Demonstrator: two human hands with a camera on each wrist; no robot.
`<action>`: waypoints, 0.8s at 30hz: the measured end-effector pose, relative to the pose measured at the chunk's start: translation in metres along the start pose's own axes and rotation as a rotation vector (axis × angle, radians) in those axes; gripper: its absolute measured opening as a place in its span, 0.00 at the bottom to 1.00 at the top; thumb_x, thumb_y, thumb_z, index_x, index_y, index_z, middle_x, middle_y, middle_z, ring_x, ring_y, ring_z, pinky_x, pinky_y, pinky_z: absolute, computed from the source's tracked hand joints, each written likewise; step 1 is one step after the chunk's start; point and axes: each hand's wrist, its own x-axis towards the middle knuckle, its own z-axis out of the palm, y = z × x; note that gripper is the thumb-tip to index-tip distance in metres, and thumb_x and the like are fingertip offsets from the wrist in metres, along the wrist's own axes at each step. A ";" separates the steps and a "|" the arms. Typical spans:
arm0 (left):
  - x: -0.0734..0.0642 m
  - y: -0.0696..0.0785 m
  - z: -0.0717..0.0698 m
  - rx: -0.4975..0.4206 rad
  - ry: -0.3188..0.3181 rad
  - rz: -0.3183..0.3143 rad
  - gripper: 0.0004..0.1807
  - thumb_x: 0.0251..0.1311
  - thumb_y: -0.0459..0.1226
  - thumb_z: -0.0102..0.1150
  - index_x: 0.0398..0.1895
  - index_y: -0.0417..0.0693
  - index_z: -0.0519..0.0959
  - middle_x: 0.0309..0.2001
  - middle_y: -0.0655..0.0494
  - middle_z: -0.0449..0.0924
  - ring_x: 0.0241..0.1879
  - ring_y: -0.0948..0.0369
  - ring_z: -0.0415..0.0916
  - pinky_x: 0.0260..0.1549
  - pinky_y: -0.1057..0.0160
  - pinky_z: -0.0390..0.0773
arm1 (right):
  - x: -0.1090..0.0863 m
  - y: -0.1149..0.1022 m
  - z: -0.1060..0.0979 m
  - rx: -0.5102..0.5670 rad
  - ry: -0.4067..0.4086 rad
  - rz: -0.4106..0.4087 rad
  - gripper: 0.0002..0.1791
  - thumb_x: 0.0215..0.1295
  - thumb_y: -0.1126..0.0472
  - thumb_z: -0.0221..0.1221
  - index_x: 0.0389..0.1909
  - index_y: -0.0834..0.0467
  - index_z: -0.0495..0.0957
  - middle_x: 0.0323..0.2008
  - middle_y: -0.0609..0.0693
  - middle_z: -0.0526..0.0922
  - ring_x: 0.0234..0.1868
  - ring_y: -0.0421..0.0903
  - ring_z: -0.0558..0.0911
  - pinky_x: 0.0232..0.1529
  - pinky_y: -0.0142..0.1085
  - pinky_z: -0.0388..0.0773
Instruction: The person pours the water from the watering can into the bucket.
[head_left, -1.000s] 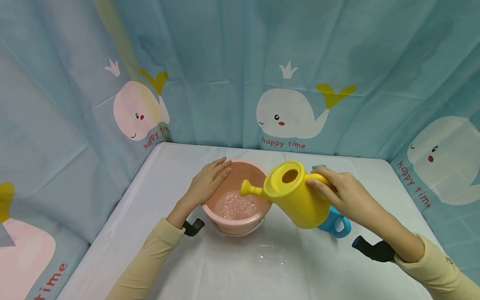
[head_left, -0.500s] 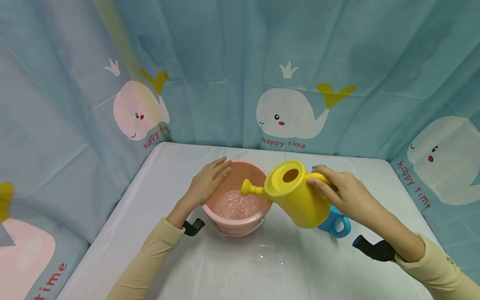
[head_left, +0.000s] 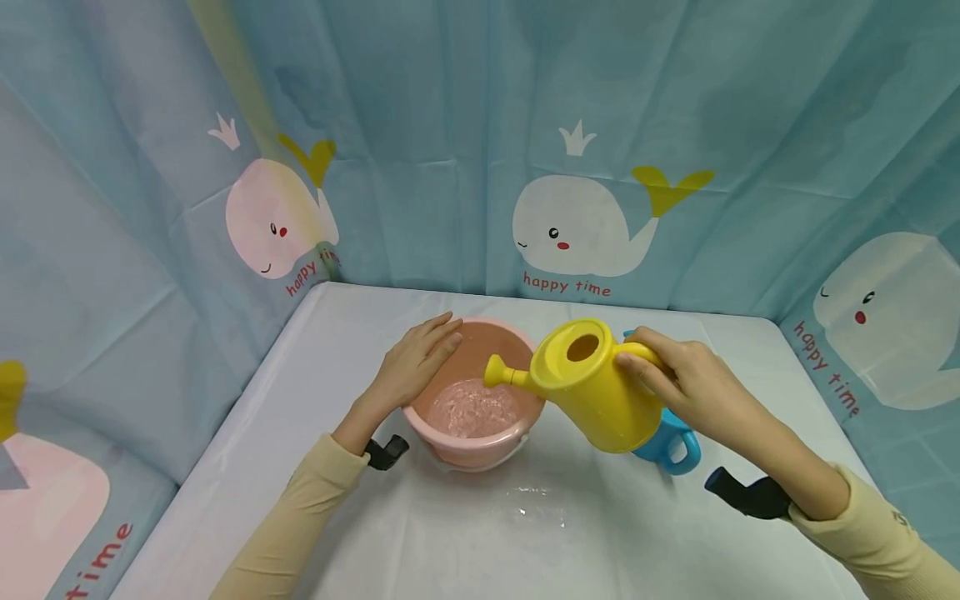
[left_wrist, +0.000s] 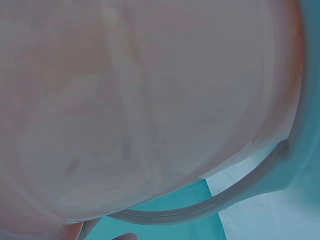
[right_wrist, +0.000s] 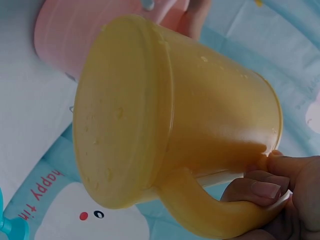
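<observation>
In the head view, my right hand (head_left: 686, 379) grips the handle of a yellow watering can (head_left: 607, 408), tilted with its spout over a pink bucket (head_left: 472, 454). Rippled water (head_left: 474, 408) lies in the bucket. Fairly straight fingers of my left hand (head_left: 416, 362) rest on the bucket's left rim. Seen from the right wrist, drops dot the can's base, and curled fingers (right_wrist: 265, 190) wrap its handle. The bucket's pale wall (left_wrist: 150, 100) fills most of the left wrist view, with its carrying handle (left_wrist: 200, 210) below.
Behind the watering can stands a blue cup-like thing with a handle (head_left: 667, 446), partly hidden. A small wet patch (head_left: 536, 504) shines on the white tabletop (head_left: 465, 550). Blue curtains with whale prints (head_left: 450, 167) enclose the table's back and sides.
Ripples in the bucket's water have shifted. The watering can and the right hand have barely moved, and the left hand keeps its place on the rim.
</observation>
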 end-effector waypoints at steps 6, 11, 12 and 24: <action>0.000 0.001 -0.001 -0.001 0.005 0.010 0.33 0.66 0.62 0.29 0.68 0.59 0.62 0.71 0.56 0.54 0.69 0.50 0.52 0.60 0.36 0.58 | 0.001 0.000 0.000 0.001 -0.007 0.001 0.06 0.67 0.54 0.53 0.32 0.51 0.70 0.17 0.40 0.64 0.19 0.35 0.67 0.19 0.27 0.65; 0.000 0.000 0.000 -0.003 0.003 0.006 0.33 0.66 0.62 0.29 0.68 0.60 0.62 0.71 0.57 0.54 0.69 0.51 0.53 0.60 0.36 0.58 | 0.001 -0.001 -0.001 -0.003 -0.019 0.015 0.06 0.68 0.53 0.53 0.33 0.51 0.70 0.18 0.41 0.66 0.20 0.36 0.68 0.20 0.28 0.67; 0.001 0.000 0.000 -0.003 0.002 0.005 0.33 0.66 0.62 0.29 0.68 0.60 0.62 0.71 0.58 0.54 0.69 0.52 0.52 0.60 0.37 0.58 | 0.002 -0.001 -0.001 -0.004 -0.021 0.017 0.06 0.68 0.53 0.52 0.33 0.51 0.71 0.18 0.41 0.66 0.20 0.36 0.68 0.20 0.28 0.67; 0.000 0.000 0.000 0.000 0.006 0.004 0.33 0.66 0.62 0.30 0.68 0.60 0.62 0.71 0.57 0.55 0.69 0.51 0.53 0.60 0.37 0.58 | 0.002 -0.002 -0.001 -0.004 -0.037 0.027 0.07 0.68 0.53 0.52 0.33 0.51 0.70 0.18 0.41 0.67 0.20 0.36 0.68 0.20 0.28 0.68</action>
